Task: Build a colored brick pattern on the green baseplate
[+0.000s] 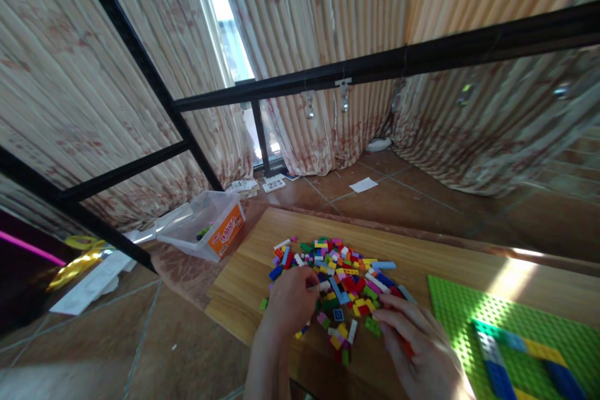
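Bricks (pixel 340 282) partly behind left hand (pixel 291 300)

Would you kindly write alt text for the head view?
A person's left hand and right hand work at a heap of small multicoloured plastic bricks on a brown wooden tabletop, beside a green studded baseplate. A translucent plastic bin stands left.

Pleated cream curtains with reddish floral print (pixel 319 12) behind a black bar frame (pixel 290 89).
Bright daylight shows through a narrow window gap (pixel 229 31) between the curtains; small clear plastic clips (pixel 344 95) hang along the frame's long horizontal bar. On the brown tiled floor (pixel 187 344), a flat white rectangular paper sheet (pixel 363 185) lies near the curtain hems, and crumpled shiny gold foil (pixel 77 270) lies at far left.
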The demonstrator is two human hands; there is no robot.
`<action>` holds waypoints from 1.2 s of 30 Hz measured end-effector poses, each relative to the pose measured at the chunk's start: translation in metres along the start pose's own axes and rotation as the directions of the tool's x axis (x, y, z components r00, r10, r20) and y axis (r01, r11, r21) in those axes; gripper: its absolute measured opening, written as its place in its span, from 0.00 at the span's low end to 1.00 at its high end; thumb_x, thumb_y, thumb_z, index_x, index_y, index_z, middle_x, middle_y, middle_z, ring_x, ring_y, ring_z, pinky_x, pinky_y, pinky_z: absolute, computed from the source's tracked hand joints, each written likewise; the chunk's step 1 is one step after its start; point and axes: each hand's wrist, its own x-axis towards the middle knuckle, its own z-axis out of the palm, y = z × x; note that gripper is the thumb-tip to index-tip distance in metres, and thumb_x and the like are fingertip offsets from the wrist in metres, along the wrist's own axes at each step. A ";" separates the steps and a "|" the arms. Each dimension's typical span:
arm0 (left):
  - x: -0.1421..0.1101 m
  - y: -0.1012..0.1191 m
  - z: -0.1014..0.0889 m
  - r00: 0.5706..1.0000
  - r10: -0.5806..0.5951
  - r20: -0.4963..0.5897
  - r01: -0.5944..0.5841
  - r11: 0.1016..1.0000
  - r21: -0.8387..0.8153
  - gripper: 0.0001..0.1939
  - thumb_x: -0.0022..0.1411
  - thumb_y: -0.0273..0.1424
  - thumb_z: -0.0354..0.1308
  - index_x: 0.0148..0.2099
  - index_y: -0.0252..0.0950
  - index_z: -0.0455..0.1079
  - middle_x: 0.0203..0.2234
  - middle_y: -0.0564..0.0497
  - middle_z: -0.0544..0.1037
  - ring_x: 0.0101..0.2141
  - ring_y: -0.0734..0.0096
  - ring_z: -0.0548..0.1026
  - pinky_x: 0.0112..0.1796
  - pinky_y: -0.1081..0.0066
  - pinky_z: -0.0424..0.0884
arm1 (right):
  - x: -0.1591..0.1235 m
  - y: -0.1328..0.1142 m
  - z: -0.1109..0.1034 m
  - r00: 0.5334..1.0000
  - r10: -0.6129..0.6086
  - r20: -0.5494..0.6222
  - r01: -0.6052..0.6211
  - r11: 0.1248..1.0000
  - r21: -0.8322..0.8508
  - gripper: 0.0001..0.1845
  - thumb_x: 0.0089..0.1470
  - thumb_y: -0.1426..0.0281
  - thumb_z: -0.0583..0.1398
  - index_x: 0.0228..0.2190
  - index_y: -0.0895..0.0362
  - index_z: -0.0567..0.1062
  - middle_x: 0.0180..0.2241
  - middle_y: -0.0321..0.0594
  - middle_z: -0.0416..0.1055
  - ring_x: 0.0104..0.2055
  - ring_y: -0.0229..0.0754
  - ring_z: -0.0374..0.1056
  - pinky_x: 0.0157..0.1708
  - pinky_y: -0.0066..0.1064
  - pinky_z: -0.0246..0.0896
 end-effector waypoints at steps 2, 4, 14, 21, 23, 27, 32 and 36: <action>0.002 -0.002 -0.002 1.000 0.015 -0.002 -0.015 0.997 -0.071 0.08 0.57 0.31 0.53 0.34 0.38 0.74 0.30 0.51 0.78 0.33 0.70 0.73 0.32 0.74 0.63 | 0.001 -0.001 -0.002 1.000 0.017 -0.010 -0.017 1.000 0.021 0.10 0.55 0.68 0.55 0.35 0.49 0.76 0.43 0.40 0.73 0.43 0.46 0.70 0.39 0.40 0.67; 0.004 -0.003 -0.005 0.999 0.010 -0.031 -0.014 0.991 -0.131 0.12 0.61 0.31 0.49 0.35 0.36 0.74 0.28 0.51 0.77 0.31 0.71 0.72 0.31 0.74 0.62 | 0.002 -0.001 -0.005 0.999 0.041 -0.026 -0.040 0.999 0.036 0.10 0.56 0.68 0.55 0.35 0.49 0.76 0.42 0.40 0.73 0.43 0.46 0.70 0.39 0.40 0.67; 0.009 -0.015 -0.020 0.937 -0.212 -0.276 0.191 0.976 -0.103 0.11 0.60 0.33 0.52 0.35 0.36 0.75 0.27 0.50 0.78 0.30 0.72 0.72 0.30 0.75 0.59 | 0.004 0.006 -0.015 0.993 0.095 -0.075 -0.088 0.992 0.086 0.09 0.56 0.67 0.56 0.35 0.50 0.77 0.40 0.40 0.74 0.41 0.45 0.70 0.39 0.39 0.67; 0.016 -0.019 -0.012 0.954 -0.178 -0.242 0.149 0.980 -0.135 0.08 0.57 0.29 0.55 0.37 0.37 0.76 0.29 0.51 0.78 0.32 0.72 0.72 0.33 0.74 0.62 | 0.003 0.007 -0.015 0.993 0.102 -0.062 -0.098 0.994 0.054 0.10 0.56 0.66 0.55 0.34 0.50 0.77 0.40 0.39 0.75 0.41 0.45 0.71 0.40 0.39 0.67; 0.015 -0.020 -0.011 0.968 -0.155 -0.200 0.129 0.982 -0.140 0.09 0.55 0.28 0.57 0.39 0.39 0.76 0.31 0.52 0.78 0.32 0.72 0.72 0.33 0.74 0.62 | 0.003 0.006 -0.015 0.992 0.101 -0.072 -0.097 0.994 0.057 0.10 0.56 0.66 0.55 0.33 0.50 0.77 0.39 0.39 0.75 0.40 0.45 0.71 0.38 0.38 0.67; 0.006 -0.019 -0.015 0.981 -0.140 -0.136 0.129 0.988 -0.085 0.11 0.51 0.27 0.59 0.38 0.40 0.76 0.29 0.53 0.76 0.29 0.73 0.71 0.30 0.75 0.60 | 0.004 0.006 -0.015 0.993 0.099 -0.071 -0.093 0.992 0.080 0.10 0.56 0.67 0.55 0.33 0.50 0.77 0.39 0.39 0.75 0.40 0.45 0.71 0.38 0.38 0.67; -0.005 -0.009 -0.017 0.995 -0.098 -0.017 0.098 0.995 -0.001 0.17 0.47 0.24 0.58 0.40 0.43 0.77 0.28 0.54 0.74 0.29 0.72 0.70 0.28 0.75 0.58 | 0.005 0.002 -0.015 0.991 0.118 -0.068 -0.113 0.991 0.075 0.09 0.56 0.68 0.56 0.33 0.51 0.77 0.38 0.40 0.75 0.40 0.45 0.71 0.38 0.39 0.67; -0.004 -0.007 -0.016 0.994 -0.105 0.010 0.104 0.994 0.046 0.16 0.47 0.25 0.58 0.39 0.42 0.77 0.28 0.53 0.75 0.30 0.70 0.71 0.30 0.74 0.59 | 0.008 -0.006 -0.016 0.988 0.145 -0.048 -0.140 0.987 0.082 0.10 0.56 0.72 0.55 0.33 0.51 0.77 0.37 0.40 0.75 0.39 0.45 0.71 0.38 0.39 0.66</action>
